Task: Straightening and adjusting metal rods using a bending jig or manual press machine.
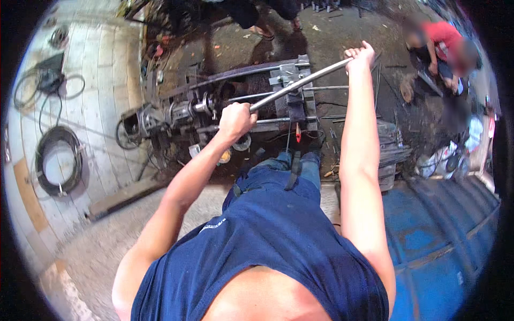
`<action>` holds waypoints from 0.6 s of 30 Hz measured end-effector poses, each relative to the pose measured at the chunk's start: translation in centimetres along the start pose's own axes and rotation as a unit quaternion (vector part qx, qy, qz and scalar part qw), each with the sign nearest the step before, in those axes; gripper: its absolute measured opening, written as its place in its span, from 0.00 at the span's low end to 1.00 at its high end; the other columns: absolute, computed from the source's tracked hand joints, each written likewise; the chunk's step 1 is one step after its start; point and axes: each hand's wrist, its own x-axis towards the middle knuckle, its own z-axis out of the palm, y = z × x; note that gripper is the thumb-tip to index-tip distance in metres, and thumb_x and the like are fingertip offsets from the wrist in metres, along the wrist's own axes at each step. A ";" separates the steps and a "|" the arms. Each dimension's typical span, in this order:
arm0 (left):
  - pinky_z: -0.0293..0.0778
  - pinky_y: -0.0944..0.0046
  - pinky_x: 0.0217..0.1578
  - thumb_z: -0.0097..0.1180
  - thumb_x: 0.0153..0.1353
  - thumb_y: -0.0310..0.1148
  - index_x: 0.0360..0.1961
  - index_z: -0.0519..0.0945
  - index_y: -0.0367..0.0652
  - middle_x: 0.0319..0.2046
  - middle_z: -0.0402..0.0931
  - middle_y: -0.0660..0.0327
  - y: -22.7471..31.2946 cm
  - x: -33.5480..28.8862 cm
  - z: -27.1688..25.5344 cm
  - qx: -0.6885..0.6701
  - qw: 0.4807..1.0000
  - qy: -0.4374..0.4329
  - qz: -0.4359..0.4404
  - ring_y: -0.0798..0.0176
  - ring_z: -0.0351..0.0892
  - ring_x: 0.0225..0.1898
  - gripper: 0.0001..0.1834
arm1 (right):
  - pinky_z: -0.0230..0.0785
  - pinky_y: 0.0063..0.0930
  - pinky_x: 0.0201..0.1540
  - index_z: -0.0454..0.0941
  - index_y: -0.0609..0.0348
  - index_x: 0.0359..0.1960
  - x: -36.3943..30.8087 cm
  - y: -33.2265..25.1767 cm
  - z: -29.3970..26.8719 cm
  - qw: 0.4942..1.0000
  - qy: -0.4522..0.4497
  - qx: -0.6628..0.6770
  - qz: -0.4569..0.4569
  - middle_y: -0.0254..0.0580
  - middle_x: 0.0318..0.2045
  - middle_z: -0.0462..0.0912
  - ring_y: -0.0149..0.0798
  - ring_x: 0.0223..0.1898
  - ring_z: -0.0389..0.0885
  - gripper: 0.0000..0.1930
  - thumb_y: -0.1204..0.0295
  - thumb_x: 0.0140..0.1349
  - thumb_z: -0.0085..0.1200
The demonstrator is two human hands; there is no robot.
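A long, bare metal rod (308, 81) slants across the space before me, rising toward the right. My left hand (235, 122) is wrapped round its lower left end. At the upper right end, my right hand (361, 58) closes on the rod, with some fingers bent loosely above it. Under the rod lies a greasy machine (184, 111) with a chuck-like head at its left and parallel bars running right to a metal carriage (289, 80). Whether the rod touches the carriage I cannot tell. A small red-orange tool or handle (299, 134) hangs at the machine's near edge.
Coiled black hose (58, 160) and cables hang on the pale plank wall at left. A finned metal part (391, 147) lies right of my legs, near a blue panelled surface (439, 241). One person in red (444, 40) crouches far right; another person's feet (262, 32) stand beyond the machine.
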 end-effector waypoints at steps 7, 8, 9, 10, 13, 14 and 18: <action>0.76 0.49 0.37 0.54 0.53 0.44 0.32 0.81 0.37 0.27 0.78 0.43 5.9 -4.5 1.5 -0.185 0.971 -0.027 -0.149 0.42 0.80 0.32 0.19 | 0.68 0.32 0.19 0.75 0.62 0.20 4.3 9.3 5.4 0.845 0.101 -0.480 -0.213 0.44 0.17 0.76 0.36 0.19 0.76 0.14 0.63 0.51 0.58; 0.75 0.50 0.43 0.53 0.56 0.49 0.39 0.80 0.36 0.33 0.79 0.40 7.7 -5.3 0.7 -0.275 0.945 -0.103 -0.146 0.43 0.80 0.38 0.24 | 0.72 0.34 0.23 0.78 0.63 0.22 5.9 11.3 6.0 0.822 0.073 -0.514 -0.235 0.46 0.19 0.79 0.37 0.22 0.79 0.16 0.60 0.49 0.59; 0.70 0.52 0.49 0.49 0.58 0.54 0.46 0.76 0.35 0.42 0.75 0.40 6.9 -7.9 2.2 -0.345 0.923 -0.106 -0.134 0.45 0.76 0.46 0.30 | 0.75 0.38 0.32 0.81 0.68 0.29 -2.3 15.7 9.4 0.771 0.015 -0.600 -0.213 0.50 0.24 0.82 0.42 0.28 0.83 0.22 0.55 0.48 0.58; 0.66 0.53 0.55 0.45 0.61 0.59 0.53 0.72 0.33 0.50 0.72 0.39 6.5 -9.5 4.4 -0.412 0.899 -0.118 -0.090 0.47 0.72 0.54 0.36 | 0.74 0.40 0.40 0.81 0.67 0.33 -7.1 17.9 10.2 0.739 -0.062 -0.624 -0.245 0.56 0.29 0.83 0.48 0.35 0.84 0.27 0.50 0.48 0.56; 0.68 0.62 0.48 0.35 0.64 0.62 0.58 0.68 0.35 0.50 0.73 0.54 2.4 -13.9 4.8 -0.599 0.744 -0.230 -0.186 0.62 0.73 0.48 0.39 | 0.71 0.46 0.47 0.81 0.66 0.36 -15.2 21.0 7.4 0.545 -0.294 -0.744 -0.250 0.59 0.36 0.82 0.57 0.43 0.80 0.31 0.44 0.56 0.44; 0.69 0.64 0.43 0.34 0.64 0.62 0.57 0.69 0.37 0.45 0.76 0.57 0.6 -15.5 5.4 -0.662 0.686 -0.198 -0.229 0.65 0.75 0.43 0.38 | 0.72 0.47 0.45 0.82 0.65 0.33 -16.3 21.6 5.8 0.470 -0.353 -0.771 -0.245 0.61 0.34 0.81 0.57 0.41 0.81 0.34 0.42 0.60 0.37; 0.69 0.63 0.42 0.32 0.65 0.62 0.57 0.69 0.35 0.43 0.78 0.53 -5.8 -23.8 11.5 -0.615 0.690 0.018 -0.381 0.62 0.77 0.41 0.39 | 0.72 0.50 0.43 0.81 0.68 0.25 -22.1 15.8 -3.6 0.326 -0.503 -0.760 -0.252 0.64 0.26 0.80 0.61 0.35 0.81 0.30 0.48 0.61 0.42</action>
